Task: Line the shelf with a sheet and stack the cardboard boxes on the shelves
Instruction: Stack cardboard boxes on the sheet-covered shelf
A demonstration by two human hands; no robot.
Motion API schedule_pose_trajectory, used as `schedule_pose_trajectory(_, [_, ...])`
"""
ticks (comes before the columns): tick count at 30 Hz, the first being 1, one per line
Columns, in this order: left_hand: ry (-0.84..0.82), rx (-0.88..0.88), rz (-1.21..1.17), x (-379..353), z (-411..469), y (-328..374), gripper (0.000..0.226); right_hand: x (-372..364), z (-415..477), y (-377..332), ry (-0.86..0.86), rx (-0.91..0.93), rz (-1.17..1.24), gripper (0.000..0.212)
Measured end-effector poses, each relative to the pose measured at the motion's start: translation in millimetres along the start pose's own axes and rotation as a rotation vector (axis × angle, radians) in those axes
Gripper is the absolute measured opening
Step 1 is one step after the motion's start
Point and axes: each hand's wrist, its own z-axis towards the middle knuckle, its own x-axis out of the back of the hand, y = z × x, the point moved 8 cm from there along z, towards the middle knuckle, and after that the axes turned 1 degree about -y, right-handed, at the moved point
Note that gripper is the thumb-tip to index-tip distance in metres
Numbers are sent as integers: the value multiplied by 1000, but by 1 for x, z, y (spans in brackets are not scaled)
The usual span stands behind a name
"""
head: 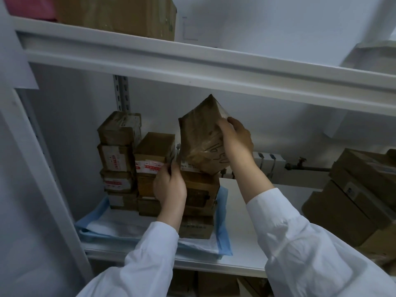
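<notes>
A brown taped cardboard box (200,138) is tilted on one corner above the front stack of boxes (198,202). My right hand (235,139) grips its right edge, fingers curled over the top corner. My left hand (170,185) holds the box's lower left corner, next to the middle stack (153,159). A taller stack of boxes (117,155) stands at the back left. All three stacks rest on a blue-edged white sheet (111,228) that lines the left part of the white shelf (242,232).
The upper shelf beam (192,67) runs close above the held box, with a large carton (120,16) on top. Big cartons (360,196) fill the shelf's right end. A grey pipe and white conduit (276,166) run along the back wall.
</notes>
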Motion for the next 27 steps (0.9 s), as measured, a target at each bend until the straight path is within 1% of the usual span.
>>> schedule_pose_trajectory(1, [-8, -80, -25, 1, -4, 13, 37, -2, 2, 3, -8, -42, 70, 80])
schedule_pose_trajectory(2, [-44, -139, -63, -1, -10, 24, 32, -3, 3, 5, -16, -74, 148, 73])
schedule_pose_trajectory(4, [-150, -190, -132, -8, -22, 44, 24, -6, 6, 7, -53, -113, 290, 42])
schedule_pose_trajectory(5, [-194, -188, -160, -11, -27, 51, 23, -8, 8, 10, -77, -141, 364, 33])
schedule_pose_trajectory(6, [-221, -178, -181, -12, -29, 54, 24, -11, 8, 13, -112, -177, 440, 31])
schedule_pose_trajectory(9, [-227, -146, -199, -12, -27, 56, 37, -22, 4, 25, -218, -280, 588, 33])
schedule_pose_trajectory(12, [-211, -149, -192, -9, -21, 54, 41, -26, 0, 39, -232, -347, 580, 33])
schedule_pose_trajectory(15, [-194, -147, -176, -7, -18, 53, 43, -30, 1, 46, -218, -343, 565, 32])
schedule_pose_trajectory(22, [-202, -155, -135, -10, -10, 43, 43, -40, 8, 57, -268, -333, 540, 38])
schedule_pose_trajectory(24, [-210, -156, -128, -11, -9, 42, 43, -43, 10, 58, -287, -331, 580, 47])
schedule_pose_trajectory(27, [-207, -152, -150, -10, -8, 41, 43, -47, 11, 59, -327, -320, 619, 70])
